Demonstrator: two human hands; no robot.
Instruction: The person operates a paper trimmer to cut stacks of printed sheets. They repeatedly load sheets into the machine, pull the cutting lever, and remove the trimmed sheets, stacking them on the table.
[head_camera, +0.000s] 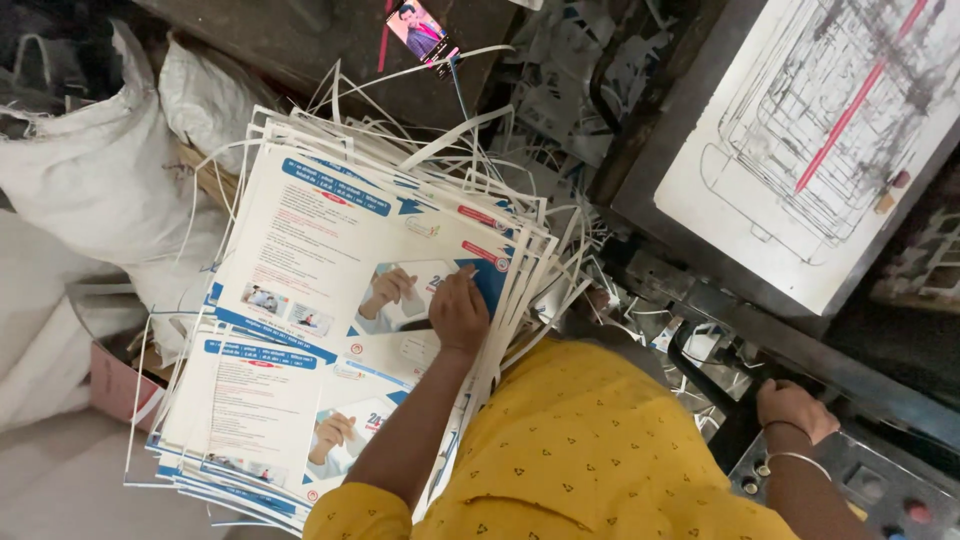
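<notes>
The left hand (459, 312) lies flat, fingers spread, on the top printed sheet (340, 250) near the right edge of the paper stack (250, 420), seemingly picking a sheet, while the right hand (795, 408) grips a black machine handle (705, 385), so the next move calls for peeling one sheet free

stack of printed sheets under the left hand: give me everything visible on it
The stack of white printed paper sheets with blue bands is a thick, loosely fanned pile, its edges stepped rather than squared. Each sheet carries two copies of one layout: blue header strips, small text, small photos, red accents. Thin white paper trim strips curl out around the edges. It lies tilted in the head view, beside white woven sacks. The left hand rests flat on the top sheet near its right edge.
</notes>
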